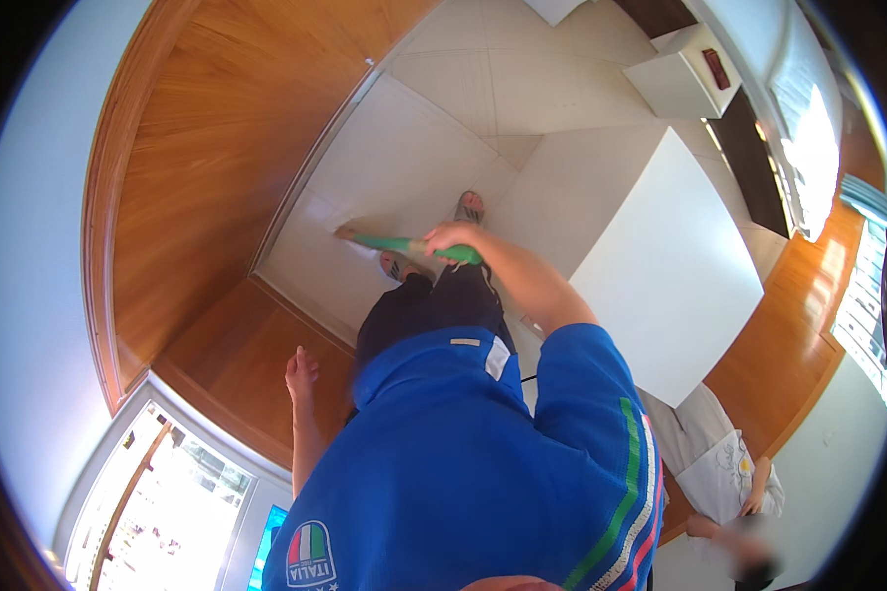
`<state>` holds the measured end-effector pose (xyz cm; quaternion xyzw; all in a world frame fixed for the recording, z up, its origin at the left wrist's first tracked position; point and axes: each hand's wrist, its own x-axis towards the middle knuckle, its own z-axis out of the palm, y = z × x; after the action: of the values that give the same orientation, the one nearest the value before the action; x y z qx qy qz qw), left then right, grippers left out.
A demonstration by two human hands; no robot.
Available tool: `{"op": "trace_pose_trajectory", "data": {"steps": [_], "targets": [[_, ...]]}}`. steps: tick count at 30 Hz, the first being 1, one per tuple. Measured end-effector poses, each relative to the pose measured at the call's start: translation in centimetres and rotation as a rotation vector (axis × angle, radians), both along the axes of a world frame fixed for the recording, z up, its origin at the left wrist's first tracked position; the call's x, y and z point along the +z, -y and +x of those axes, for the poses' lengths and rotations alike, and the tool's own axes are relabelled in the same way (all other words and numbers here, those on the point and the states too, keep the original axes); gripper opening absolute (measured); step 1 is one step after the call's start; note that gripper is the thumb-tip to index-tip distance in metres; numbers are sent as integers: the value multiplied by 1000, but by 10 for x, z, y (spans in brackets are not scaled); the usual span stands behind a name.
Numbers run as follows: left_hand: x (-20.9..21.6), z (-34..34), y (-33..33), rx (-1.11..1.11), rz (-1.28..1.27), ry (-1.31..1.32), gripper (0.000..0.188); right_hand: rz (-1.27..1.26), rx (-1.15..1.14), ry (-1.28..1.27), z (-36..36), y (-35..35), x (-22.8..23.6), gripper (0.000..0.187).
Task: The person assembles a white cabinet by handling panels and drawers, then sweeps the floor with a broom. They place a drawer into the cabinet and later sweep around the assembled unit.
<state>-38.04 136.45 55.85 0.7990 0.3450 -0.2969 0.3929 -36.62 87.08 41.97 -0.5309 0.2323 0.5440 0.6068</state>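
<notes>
- Right hand (450, 236): fingers wrapped round a slim green rod-like tool (382, 242).
- Left hand (303, 372): loosely half-open, near a brown wood-grained panel (229, 335).
- Right of both: smooth white box-shaped unit (670, 266).

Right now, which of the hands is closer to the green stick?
The right. The right hand is wrapped around the green stick; the left hand hangs apart from it, off to the person's left.

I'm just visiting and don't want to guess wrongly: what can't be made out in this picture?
Head view: green-handled tool: far end blurred; gripped part covered by the right hand.
Head view: lit blue screen: partly hidden by the blue shirt.
Head view: window: the outside is largely washed out by glare.
</notes>
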Motion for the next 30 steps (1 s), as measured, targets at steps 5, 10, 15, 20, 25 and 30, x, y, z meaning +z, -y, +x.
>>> {"op": "trace_pose_trajectory", "data": {"steps": [5, 10, 15, 20, 25, 30], "targets": [[-8, -41, -14, 65, -8, -127, 36, -220, -156, -72, -11, 177, -25, 21], [-21, -56, 31, 99, -62, -197, 35, -346, -329, -161, -19, 319, 29, 20], [-34, -46, 63, -86, 68, -81, 38, -480, -411, -127, -9, 365, 61, 16], [-29, -26, 62, -10, -195, -151, 45, -614, -458, -59, -23, 360, 101, 14], [-81, -34, 31, 62, -68, -126, 52, -613, -361, 42, -53, 285, 179, 53], [-108, -30, 10, 69, -155, -165, 54, -460, -39, 46, -45, 140, 242, 68]]}}
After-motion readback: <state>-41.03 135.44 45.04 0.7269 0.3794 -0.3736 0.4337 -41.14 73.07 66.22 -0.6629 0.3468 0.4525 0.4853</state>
